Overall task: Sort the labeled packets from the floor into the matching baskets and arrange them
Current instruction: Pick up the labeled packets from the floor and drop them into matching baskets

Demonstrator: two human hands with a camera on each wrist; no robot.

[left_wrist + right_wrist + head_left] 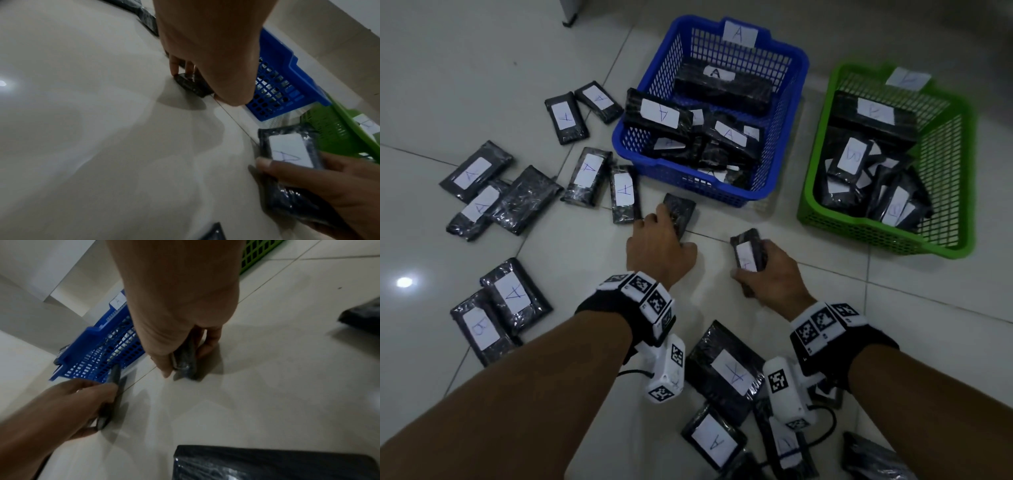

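The left hand [659, 245] is curling over a black packet [681, 212] lying blank side up on the tiled floor [465, 85], fingers on its top and thumb at its near edge; whatever label it has is facing down and hidden. In the left wrist view the fingertips [174, 68] are pinching its far corner, the palm covering most of it. The right hand [774, 277] is gripping a second packet [748, 251] tilted up off the floor, thumb along one side and fingers round the other; its white label is showing, but the letter is too blurred to read.

Beyond the left hand the blue basket [796, 85], tagged A, is holding a jumble of packets. Four A labels are reading clearly there; the rest are overlapping too much to count. The green basket [941, 240] is standing to its right, motion-smeared, its tag illegible; two B labels are readable inside, the others being half buried.

Loose on the floor to the left are lying eleven packets: two near the blue basket's corner, two just beside the left hand's packet, three in a cluster further left, two overlapping below. Near the wrists several more are being cut off by the forearms and wrist cameras
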